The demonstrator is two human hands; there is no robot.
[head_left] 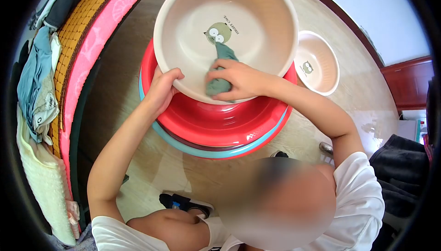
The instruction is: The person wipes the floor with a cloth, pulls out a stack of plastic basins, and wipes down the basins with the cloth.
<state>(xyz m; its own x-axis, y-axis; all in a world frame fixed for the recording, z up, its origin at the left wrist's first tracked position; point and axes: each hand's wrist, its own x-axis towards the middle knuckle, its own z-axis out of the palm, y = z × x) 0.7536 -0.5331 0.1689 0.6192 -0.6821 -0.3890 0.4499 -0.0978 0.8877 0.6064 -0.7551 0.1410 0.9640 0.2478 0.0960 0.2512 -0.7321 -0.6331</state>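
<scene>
A large cream basin (264, 30) with an owl print on its bottom is held tilted toward me, above a stack of larger basins. My left hand (163, 88) grips its near left rim, thumb over the edge. Inside it, my right hand (234, 78) is closed on a grey-green cloth (219, 85), pressed against the near inner wall. One end of the cloth reaches up to the owl print. Below lies a red basin (220, 129), topmost of the stack, with a light blue basin (197, 150) showing under it.
A smaller cream basin (317, 62) with an owl print stands on the floor to the right. At left is a bed edge with a pink border (76, 72), a woven mat (76, 35) and piled clothes (34, 76). Dark fabric (397, 173) hangs at the right.
</scene>
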